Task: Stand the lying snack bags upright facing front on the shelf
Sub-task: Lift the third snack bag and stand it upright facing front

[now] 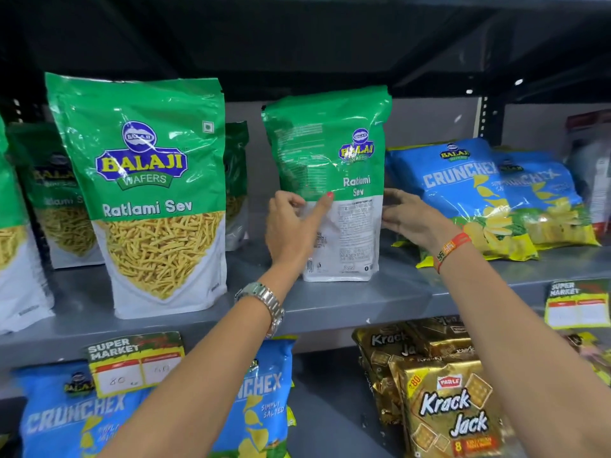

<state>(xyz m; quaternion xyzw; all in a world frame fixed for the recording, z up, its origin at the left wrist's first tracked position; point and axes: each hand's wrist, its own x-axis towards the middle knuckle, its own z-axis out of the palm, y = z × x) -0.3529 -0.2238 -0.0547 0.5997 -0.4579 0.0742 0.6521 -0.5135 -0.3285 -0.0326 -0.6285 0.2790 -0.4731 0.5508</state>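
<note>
**Green Sev Bag Upright, Back Panel Showing**

The grey shelf (380, 302) runs across the scene with snack bags on it. At the left, a large Ratlami Sev bag (148, 193) stands upright near the front edge, its front showing, with more green bags behind it. At the right, blue Crunchex bags (463, 196) lean back, overlapping one another. Between them, set farther back, a smaller Ratlami Sev bag (334, 183) stands upright with its printed back panel facing out.

The left hand (291, 226) touches that bag's left edge, forefinger stretched across the panel, grip spread. The right hand (410, 216) rests its fingers against the bag's right edge, grip also spread. A metal watch (264, 300) circles the left wrist; an orange band (451, 247) circles the right.
</note>
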